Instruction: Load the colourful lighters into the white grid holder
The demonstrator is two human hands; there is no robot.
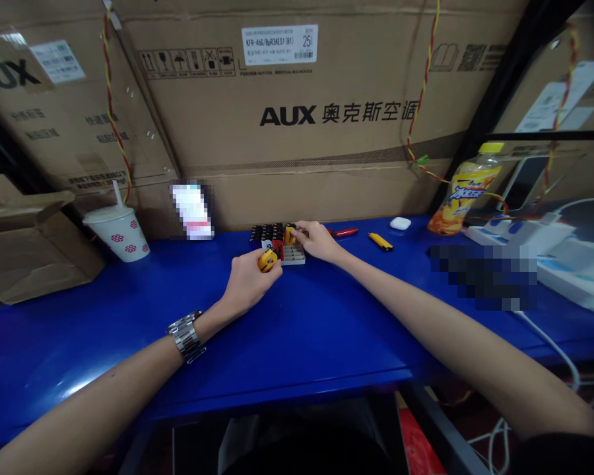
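Note:
My left hand [250, 280] is closed around a yellow lighter [268, 260] with a black end, just in front of a grey plastic tray [294, 256]. Rows of dark lighters [267, 233] stand upright in the tray's rear part, and its front compartments show bare. My right hand [317, 241] reaches in from the right, its fingertips pinching an upright yellow lighter [290, 233] at the tray. A red lighter [345, 232] and a yellow lighter [380, 241] lie on the blue table [297, 343] to the right of my right hand.
A white paper cup [117, 234] with a straw stands to the left, beside a cardboard box [30, 247]. A white earbud case [400, 223], a yellow drink bottle [465, 191] and white electrical equipment [525, 247] sit to the right. Large cardboard cartons [297, 99] form the back wall.

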